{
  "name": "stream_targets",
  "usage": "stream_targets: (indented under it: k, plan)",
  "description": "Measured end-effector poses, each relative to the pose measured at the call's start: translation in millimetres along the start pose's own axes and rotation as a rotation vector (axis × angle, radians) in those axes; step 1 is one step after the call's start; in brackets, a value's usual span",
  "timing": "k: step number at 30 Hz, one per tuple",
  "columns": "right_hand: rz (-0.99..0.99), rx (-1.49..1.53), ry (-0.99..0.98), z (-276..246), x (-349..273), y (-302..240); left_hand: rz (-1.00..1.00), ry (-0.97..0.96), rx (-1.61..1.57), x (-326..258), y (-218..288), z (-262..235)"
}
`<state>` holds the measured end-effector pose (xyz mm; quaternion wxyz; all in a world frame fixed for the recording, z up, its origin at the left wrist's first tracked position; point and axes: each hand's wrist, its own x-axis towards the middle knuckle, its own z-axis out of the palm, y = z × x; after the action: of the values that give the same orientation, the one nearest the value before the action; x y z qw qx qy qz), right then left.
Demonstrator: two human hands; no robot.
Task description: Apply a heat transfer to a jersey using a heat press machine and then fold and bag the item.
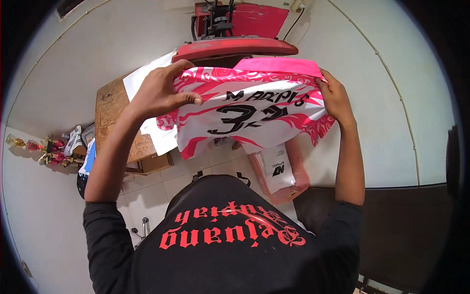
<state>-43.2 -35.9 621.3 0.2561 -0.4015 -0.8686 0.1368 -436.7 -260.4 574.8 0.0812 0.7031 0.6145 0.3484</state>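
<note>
A white and pink sports jersey (205,110) with black lettering and a large black number is stretched between my two hands. My left hand (169,90) is at its upper left edge, the thumb extended across the front and the other fingers partly hidden by the cloth. At the upper right corner my right hand (337,95) pinches the fabric, thumb in front and fingers mostly behind. A bright pink strip (279,65) runs along the jersey's top edge. The lower part of the jersey hangs loose in folds.
Beyond the jersey stands a red heat press (235,46). White sheets (159,137) lie on a wooden table (110,112) at left. A pink plastic basket (293,193) holding a white package (277,169) sits below, right. A dark surface (391,230) is at lower right, trophies (51,152) far left.
</note>
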Motion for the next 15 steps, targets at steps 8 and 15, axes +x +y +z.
stream_targets:
  k: [8,15]
  plan:
    - [-0.215,-0.025,-0.247,-20,-11,35,-0.125,0.264,0.298,6,26,11]
    - [-0.382,-0.443,-0.205,-10,-31,61,-0.221,0.498,0.158,15,51,46]
